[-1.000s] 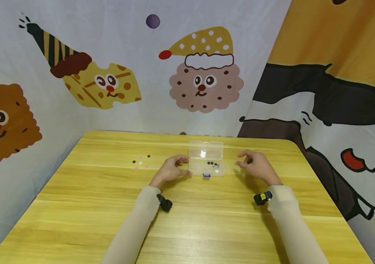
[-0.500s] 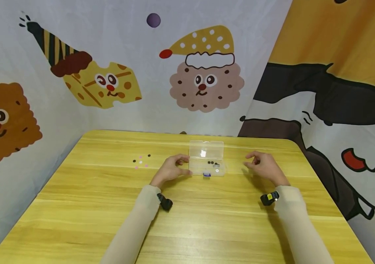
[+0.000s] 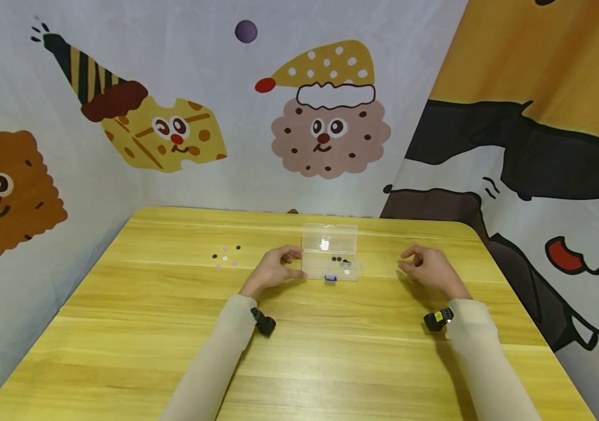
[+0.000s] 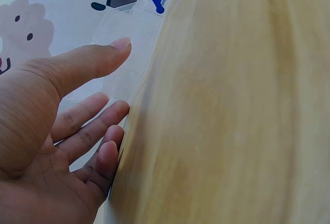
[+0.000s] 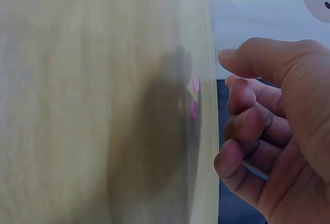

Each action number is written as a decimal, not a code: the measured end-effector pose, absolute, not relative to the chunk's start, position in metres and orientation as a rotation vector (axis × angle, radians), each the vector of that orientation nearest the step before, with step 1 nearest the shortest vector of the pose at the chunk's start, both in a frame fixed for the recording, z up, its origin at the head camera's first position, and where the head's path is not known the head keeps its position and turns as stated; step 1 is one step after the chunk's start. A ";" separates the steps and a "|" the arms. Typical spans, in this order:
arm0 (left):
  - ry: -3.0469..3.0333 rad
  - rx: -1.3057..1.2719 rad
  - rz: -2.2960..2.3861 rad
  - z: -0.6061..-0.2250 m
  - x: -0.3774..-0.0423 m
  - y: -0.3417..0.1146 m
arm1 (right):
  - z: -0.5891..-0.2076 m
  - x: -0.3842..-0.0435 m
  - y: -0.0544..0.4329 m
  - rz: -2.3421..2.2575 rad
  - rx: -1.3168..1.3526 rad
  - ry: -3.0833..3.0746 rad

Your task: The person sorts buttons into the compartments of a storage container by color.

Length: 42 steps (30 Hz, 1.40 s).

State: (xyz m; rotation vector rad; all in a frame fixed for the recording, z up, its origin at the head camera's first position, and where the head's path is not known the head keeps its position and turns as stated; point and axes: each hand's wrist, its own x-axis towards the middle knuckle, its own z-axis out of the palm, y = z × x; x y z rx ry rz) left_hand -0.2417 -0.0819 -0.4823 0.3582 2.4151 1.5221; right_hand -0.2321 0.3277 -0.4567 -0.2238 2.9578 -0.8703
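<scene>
A clear plastic storage box [image 3: 316, 269] stands with its lid [image 3: 328, 238] raised at the back. Several small black discs [image 3: 336, 259] and a white one [image 3: 347, 272] lie inside, and a blue latch [image 3: 330, 279] hangs at its front. My left hand [image 3: 273, 269] holds the box by its left end, thumb at the front corner and fingers farther back. To the right of the box, my right hand [image 3: 433, 271] hovers over the table with its fingers [image 5: 242, 126] loosely curled. Nothing shows between its thumb and fingertips.
Several small black, white and pink discs [image 3: 218, 266] lie scattered on the wooden table [image 3: 331, 362], left of the left hand. A printed cartoon cloth [image 3: 257, 193] hangs behind the table's far edge. Both wrists wear small black cameras [image 3: 264, 323].
My right hand has moved to the right, away from the box. The left hand, the box and the scattered discs have stayed in place.
</scene>
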 end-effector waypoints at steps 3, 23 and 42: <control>2.415 0.351 1.516 -0.483 -0.242 -0.082 | -0.459 -0.231 0.329 -0.858 -0.217 2.952; 2.425 0.336 1.511 -0.483 -0.243 -0.082 | -0.462 -0.229 0.331 -0.697 -0.250 2.957; 2.426 0.341 1.508 -0.483 -0.243 -0.081 | -0.464 -0.232 0.329 -0.650 -0.251 2.978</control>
